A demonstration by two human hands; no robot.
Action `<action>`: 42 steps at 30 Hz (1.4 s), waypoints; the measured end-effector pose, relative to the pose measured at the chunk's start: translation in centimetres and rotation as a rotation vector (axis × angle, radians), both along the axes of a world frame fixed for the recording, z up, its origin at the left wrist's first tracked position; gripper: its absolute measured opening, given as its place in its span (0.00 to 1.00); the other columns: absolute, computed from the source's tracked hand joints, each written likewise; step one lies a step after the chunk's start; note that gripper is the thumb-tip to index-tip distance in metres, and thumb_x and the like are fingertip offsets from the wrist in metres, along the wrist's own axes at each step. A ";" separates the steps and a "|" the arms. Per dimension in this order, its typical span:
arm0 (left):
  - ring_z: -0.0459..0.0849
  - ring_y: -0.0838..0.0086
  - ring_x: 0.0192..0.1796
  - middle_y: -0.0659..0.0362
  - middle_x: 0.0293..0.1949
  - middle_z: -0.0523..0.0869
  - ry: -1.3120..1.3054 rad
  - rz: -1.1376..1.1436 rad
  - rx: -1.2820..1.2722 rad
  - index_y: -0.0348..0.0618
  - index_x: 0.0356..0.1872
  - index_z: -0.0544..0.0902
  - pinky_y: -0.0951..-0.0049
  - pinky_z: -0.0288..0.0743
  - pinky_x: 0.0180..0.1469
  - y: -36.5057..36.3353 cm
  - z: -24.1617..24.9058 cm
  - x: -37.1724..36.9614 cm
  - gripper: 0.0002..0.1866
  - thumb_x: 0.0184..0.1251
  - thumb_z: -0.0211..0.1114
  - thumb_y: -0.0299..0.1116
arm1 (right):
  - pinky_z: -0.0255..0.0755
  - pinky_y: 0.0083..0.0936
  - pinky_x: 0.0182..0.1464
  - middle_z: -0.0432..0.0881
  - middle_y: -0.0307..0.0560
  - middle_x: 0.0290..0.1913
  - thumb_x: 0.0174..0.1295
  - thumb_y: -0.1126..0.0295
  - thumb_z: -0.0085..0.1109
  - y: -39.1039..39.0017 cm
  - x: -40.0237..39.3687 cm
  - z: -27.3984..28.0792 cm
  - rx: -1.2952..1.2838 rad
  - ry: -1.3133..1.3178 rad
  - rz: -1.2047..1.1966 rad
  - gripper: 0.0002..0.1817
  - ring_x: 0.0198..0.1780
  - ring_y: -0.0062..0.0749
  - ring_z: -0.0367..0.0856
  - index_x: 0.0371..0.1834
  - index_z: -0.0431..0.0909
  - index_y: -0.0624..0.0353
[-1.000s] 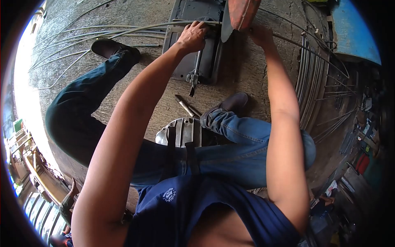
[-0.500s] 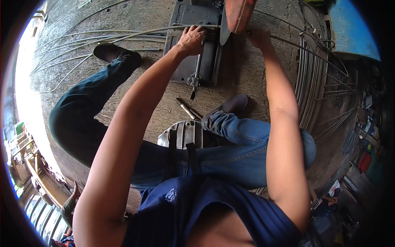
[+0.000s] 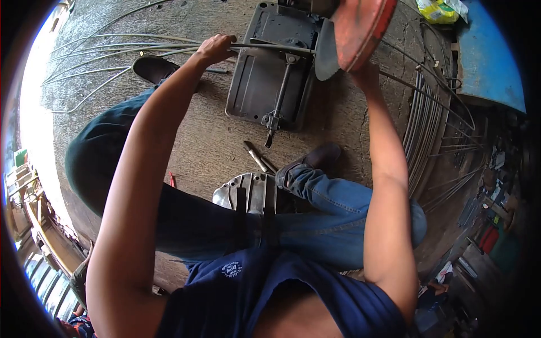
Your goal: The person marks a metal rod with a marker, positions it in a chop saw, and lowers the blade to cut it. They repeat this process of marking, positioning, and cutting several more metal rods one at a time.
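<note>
Left hand (image 3: 216, 47) is clamped around a thin steel rod (image 3: 270, 47) lying across the chop saw's base (image 3: 265, 79). The red blade guard (image 3: 360, 28) blocks the right hand (image 3: 366, 73), so can't tell its grip. One marker (image 3: 255, 156) lies near one shoe (image 3: 318, 155), with loads of rods (image 3: 425, 118) piled right.

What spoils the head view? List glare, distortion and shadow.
Head view: strong fisheye bend with black corners; daylight blown out white along the left edge; deep shadow on the right clutter; left hand on the metal rod reads sharp; right hand is shaded under the red blade guard.
</note>
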State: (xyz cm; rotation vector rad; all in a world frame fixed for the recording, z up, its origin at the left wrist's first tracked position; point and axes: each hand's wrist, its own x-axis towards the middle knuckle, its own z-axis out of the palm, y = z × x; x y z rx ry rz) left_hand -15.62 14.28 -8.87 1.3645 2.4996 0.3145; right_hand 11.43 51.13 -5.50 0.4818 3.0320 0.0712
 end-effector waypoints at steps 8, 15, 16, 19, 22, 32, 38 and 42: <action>0.83 0.48 0.36 0.46 0.30 0.84 0.081 0.006 0.243 0.47 0.51 0.71 0.51 0.75 0.36 -1.9 -3.0 -1.6 0.16 0.65 0.63 0.37 | 0.68 0.59 0.51 0.85 0.48 0.41 0.65 0.49 0.50 2.8 1.3 -6.1 0.141 0.030 0.104 0.18 0.47 0.47 0.84 0.45 0.80 0.48; 0.82 0.43 0.40 0.40 0.39 0.83 0.053 0.013 0.241 0.44 0.52 0.66 0.47 0.74 0.39 -2.3 -3.6 -2.6 0.21 0.58 0.61 0.27 | 0.66 0.60 0.54 0.77 0.48 0.55 0.60 0.50 0.56 0.5 1.7 -7.1 0.040 0.122 0.041 0.23 0.57 0.45 0.76 0.56 0.73 0.47; 0.82 0.43 0.40 0.40 0.39 0.83 0.054 0.016 0.241 0.44 0.52 0.66 0.47 0.74 0.39 -2.3 -3.4 -2.5 0.21 0.58 0.61 0.27 | 0.66 0.60 0.55 0.75 0.48 0.56 0.60 0.50 0.56 0.4 1.6 -7.0 0.053 0.113 0.040 0.24 0.59 0.45 0.75 0.58 0.72 0.47; 0.82 0.42 0.42 0.40 0.41 0.83 0.021 0.045 0.168 0.42 0.53 0.65 0.48 0.75 0.41 -1.7 -3.1 -2.6 0.22 0.56 0.57 0.22 | 0.65 0.60 0.56 0.72 0.48 0.61 0.58 0.50 0.59 0.3 1.5 -6.8 0.092 0.102 0.041 0.28 0.62 0.45 0.72 0.61 0.70 0.46; 0.82 0.42 0.41 0.39 0.42 0.82 0.053 0.048 0.232 0.41 0.53 0.65 0.47 0.76 0.41 -1.5 -4.4 -3.0 0.22 0.56 0.56 0.21 | 0.64 0.60 0.58 0.69 0.47 0.65 0.56 0.50 0.61 0.0 1.5 -6.6 0.082 0.093 0.019 0.32 0.66 0.44 0.68 0.64 0.68 0.45; 0.82 0.44 0.46 0.41 0.44 0.82 0.051 0.242 0.230 0.44 0.52 0.66 0.50 0.75 0.45 -1.6 -4.0 -1.7 0.21 0.56 0.55 0.22 | 0.62 0.62 0.59 0.82 0.50 0.51 0.60 0.49 0.57 1.4 1.1 -7.7 -0.042 0.047 -0.052 0.24 0.56 0.47 0.79 0.54 0.77 0.51; 0.82 0.48 0.51 0.44 0.49 0.83 0.060 0.454 0.110 0.46 0.60 0.67 0.53 0.76 0.49 -5.4 -4.6 -2.8 0.32 0.57 0.70 0.46 | 0.73 0.52 0.48 0.85 0.57 0.34 0.54 0.28 0.50 1.6 0.3 -6.2 -0.250 0.159 -0.008 0.39 0.44 0.53 0.84 0.33 0.85 0.59; 0.83 0.42 0.34 0.41 0.30 0.85 0.189 0.368 0.001 0.48 0.56 0.68 0.45 0.75 0.36 -5.2 -6.0 -3.4 0.22 0.69 0.58 0.47 | 0.75 0.46 0.44 0.84 0.57 0.29 0.49 0.20 0.45 1.0 -0.3 -3.2 -0.269 -0.041 -0.115 0.47 0.40 0.52 0.84 0.26 0.85 0.60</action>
